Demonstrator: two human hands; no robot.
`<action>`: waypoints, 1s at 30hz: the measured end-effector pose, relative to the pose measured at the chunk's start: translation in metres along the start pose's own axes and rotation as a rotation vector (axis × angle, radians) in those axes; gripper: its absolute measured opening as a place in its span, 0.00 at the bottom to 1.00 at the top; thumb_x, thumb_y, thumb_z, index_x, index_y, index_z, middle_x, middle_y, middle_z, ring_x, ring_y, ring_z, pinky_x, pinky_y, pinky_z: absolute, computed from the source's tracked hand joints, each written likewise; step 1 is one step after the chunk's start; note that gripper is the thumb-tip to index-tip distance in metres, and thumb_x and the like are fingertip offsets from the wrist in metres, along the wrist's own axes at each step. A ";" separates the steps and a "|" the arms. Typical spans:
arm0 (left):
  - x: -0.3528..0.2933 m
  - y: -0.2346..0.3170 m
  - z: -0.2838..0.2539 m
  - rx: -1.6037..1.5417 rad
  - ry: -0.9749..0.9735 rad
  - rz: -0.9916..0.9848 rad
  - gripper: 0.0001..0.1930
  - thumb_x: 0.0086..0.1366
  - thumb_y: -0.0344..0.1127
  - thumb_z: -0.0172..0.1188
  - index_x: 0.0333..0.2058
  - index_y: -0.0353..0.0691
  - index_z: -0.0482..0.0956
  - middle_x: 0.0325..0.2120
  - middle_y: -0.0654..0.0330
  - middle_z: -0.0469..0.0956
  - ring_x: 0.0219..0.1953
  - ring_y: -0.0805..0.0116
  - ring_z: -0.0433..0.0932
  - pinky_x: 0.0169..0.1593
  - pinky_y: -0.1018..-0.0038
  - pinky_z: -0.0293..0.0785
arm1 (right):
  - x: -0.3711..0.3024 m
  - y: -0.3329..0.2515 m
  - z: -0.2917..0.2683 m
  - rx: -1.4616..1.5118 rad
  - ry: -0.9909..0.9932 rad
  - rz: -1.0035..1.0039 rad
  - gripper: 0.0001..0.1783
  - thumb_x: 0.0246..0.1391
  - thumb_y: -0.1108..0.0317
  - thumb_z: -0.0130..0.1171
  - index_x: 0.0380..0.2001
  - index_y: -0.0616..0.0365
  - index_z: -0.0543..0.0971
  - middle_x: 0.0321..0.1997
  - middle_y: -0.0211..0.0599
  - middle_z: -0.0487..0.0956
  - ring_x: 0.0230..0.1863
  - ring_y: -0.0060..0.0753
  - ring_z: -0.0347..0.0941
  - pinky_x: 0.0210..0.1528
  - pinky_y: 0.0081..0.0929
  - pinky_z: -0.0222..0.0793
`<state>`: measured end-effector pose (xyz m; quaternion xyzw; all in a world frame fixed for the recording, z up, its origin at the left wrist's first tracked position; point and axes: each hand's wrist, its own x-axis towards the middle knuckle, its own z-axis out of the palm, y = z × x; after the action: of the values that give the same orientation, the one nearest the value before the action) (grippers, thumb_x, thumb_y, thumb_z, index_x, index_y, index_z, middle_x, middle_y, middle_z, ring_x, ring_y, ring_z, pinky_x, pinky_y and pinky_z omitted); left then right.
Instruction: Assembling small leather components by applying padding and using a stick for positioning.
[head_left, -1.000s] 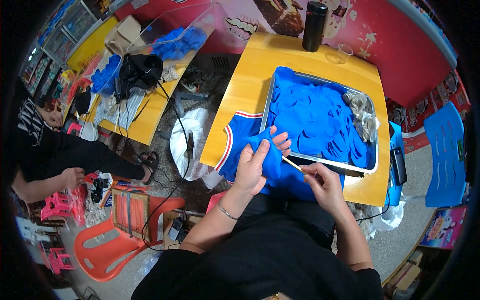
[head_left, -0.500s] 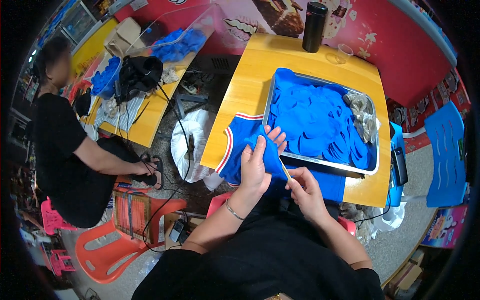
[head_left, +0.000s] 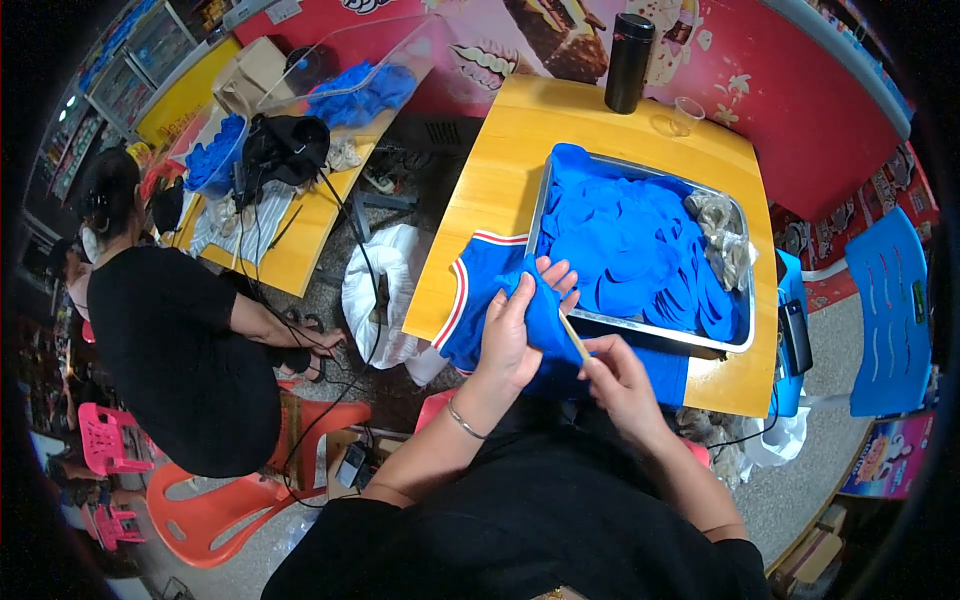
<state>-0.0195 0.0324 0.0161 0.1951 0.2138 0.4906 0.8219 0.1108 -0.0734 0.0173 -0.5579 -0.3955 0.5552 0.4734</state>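
A blue sleeveless jersey (head_left: 482,282) with red-and-white striped trim lies over the near left part of the yellow table. My left hand (head_left: 508,335) holds a fold of its cloth, thumb on top and the other fingers behind, partly spread. In my right hand (head_left: 622,385) a thin pale stick (head_left: 576,340) is pinched between thumb and fingers. Its far tip meets the blue cloth beside my left fingers; whether it is inside the fold I cannot tell. Just beyond stands a metal tray (head_left: 650,330) heaped with rounded blue cloth pieces (head_left: 610,235).
A greyish plastic-wrapped bundle (head_left: 714,225) sits at the tray's right side. Behind are a black flask (head_left: 629,65) and a clear cup (head_left: 686,115) on the yellow table (head_left: 480,190). Cables run left of me, near an orange chair (head_left: 205,510) and another person (head_left: 180,350).
My right hand has moved slightly right and more of the stick shows. My left hand keeps its hold on the jersey. At left, the other person has turned away and leaned over.
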 end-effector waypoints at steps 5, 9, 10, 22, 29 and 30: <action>-0.004 0.020 -0.006 0.020 -0.045 -0.210 0.17 0.69 0.39 0.41 0.51 0.34 0.64 0.50 0.46 0.69 0.53 0.55 0.69 0.55 0.60 0.67 | -0.009 -0.034 -0.033 -0.819 0.200 -0.440 0.10 0.47 0.76 0.56 0.36 0.56 0.76 0.30 0.44 0.76 0.28 0.44 0.74 0.30 0.32 0.69; -0.005 0.027 -0.011 -0.031 -0.048 -0.269 0.17 0.68 0.38 0.41 0.50 0.34 0.65 0.49 0.48 0.70 0.53 0.55 0.70 0.55 0.60 0.67 | -0.022 -0.066 -0.048 -1.061 0.154 -0.511 0.08 0.45 0.74 0.58 0.31 0.51 0.78 0.22 0.35 0.73 0.21 0.35 0.72 0.22 0.30 0.67; -0.004 0.026 -0.014 -0.043 -0.094 -0.323 0.17 0.68 0.37 0.42 0.50 0.34 0.66 0.48 0.47 0.70 0.52 0.54 0.70 0.55 0.59 0.67 | -0.022 -0.070 -0.052 -1.100 0.120 -0.581 0.06 0.45 0.73 0.59 0.29 0.50 0.78 0.21 0.33 0.72 0.20 0.34 0.72 0.21 0.29 0.66; -0.024 0.021 0.005 -0.048 -0.381 -0.573 0.22 0.66 0.36 0.45 0.56 0.33 0.60 0.54 0.46 0.63 0.56 0.54 0.65 0.57 0.59 0.64 | -0.025 -0.077 -0.053 -0.824 -0.173 -0.470 0.10 0.43 0.77 0.58 0.33 0.56 0.78 0.24 0.37 0.76 0.27 0.36 0.74 0.28 0.27 0.70; -0.033 0.001 0.001 0.205 -0.141 0.133 0.32 0.67 0.56 0.33 0.58 0.33 0.57 0.59 0.52 0.58 0.63 0.62 0.51 0.65 0.63 0.43 | -0.030 -0.070 -0.048 -0.584 0.000 -0.232 0.08 0.50 0.77 0.54 0.35 0.60 0.77 0.25 0.36 0.77 0.26 0.23 0.73 0.27 0.20 0.66; -0.036 0.001 0.003 0.288 -0.190 0.184 0.37 0.65 0.62 0.27 0.59 0.34 0.55 0.59 0.51 0.57 0.63 0.62 0.51 0.65 0.65 0.40 | -0.030 -0.073 -0.047 -0.586 0.021 -0.221 0.09 0.50 0.77 0.54 0.36 0.60 0.76 0.25 0.35 0.77 0.25 0.21 0.73 0.27 0.19 0.65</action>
<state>-0.0340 0.0005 0.0248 0.3750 0.1846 0.5074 0.7535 0.1614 -0.0896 0.0919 -0.6299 -0.5919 0.3570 0.3542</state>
